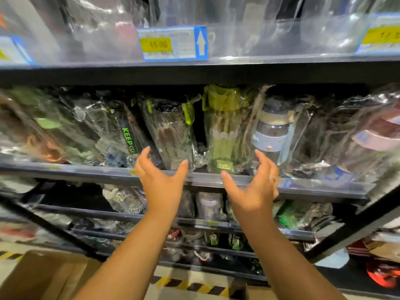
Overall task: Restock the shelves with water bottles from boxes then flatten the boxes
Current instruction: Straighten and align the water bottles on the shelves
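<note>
On the middle shelf [86,172], at its front edge, wrapped water bottles stand in a crowded row, each in a crinkled clear plastic bag. At centre a dark bottle [173,135] leans to the left. Just beside it on the right stands a green bottle [225,131], upright. Further right is a clear bottle with a pale blue band [273,137]. Left of centre is a black bottle lettered KEEP [128,138], also tilted. The left hand [161,182] is raised in front of the shelf edge below the dark bottle, fingers straight and spread wide, thumb well apart, holding nothing. The right hand [253,187] is raised alongside it, below the green and blue-banded bottles, fingers relaxed and lightly curved, thumb apart, holding nothing; a ring [272,178] shows on one finger. The palms face each other across a gap. Whether any fingertip touches a wrapper cannot be told. Above, the upper shelf carries clear packaged goods, blurred, and a blue-bordered price label [173,43] with a yellow tag and a white arrow pointing up. Below, the lower shelves [216,224] hold more bagged items, too blurred to identify. At lower left an open cardboard box [43,276] sits on the floor; its contents are not visible. Yellow-and-black hazard tape [194,285] runs along the floor at the base of the rack.
</note>
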